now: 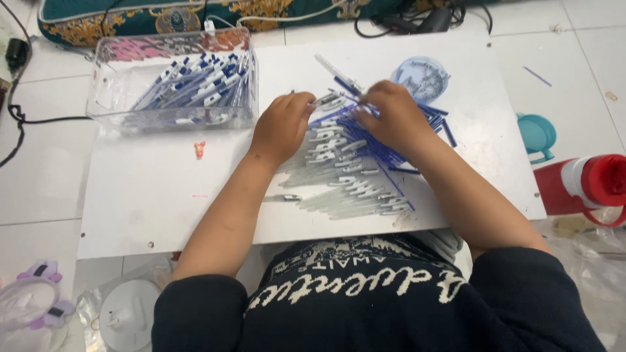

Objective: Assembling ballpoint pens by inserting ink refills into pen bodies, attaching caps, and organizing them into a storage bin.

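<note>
A heap of clear pen barrels (345, 176) and thin blue ink refills (365, 140) lies on a white board (156, 195). My left hand (282, 125) rests on the left edge of the heap, fingers curled around a pen part at its tips. My right hand (391, 116) lies on the top of the heap, fingers bent over the blue refills and pinching a piece between both hands. What exactly each hand pinches is too small to tell apart.
A clear plastic box (104, 98) with several assembled blue-and-white pens stands at the board's back left. A round clear lid (422, 78) lies behind the heap. A red bottle (583, 186) and teal cup (536, 133) stand right; cables (19, 120) run left.
</note>
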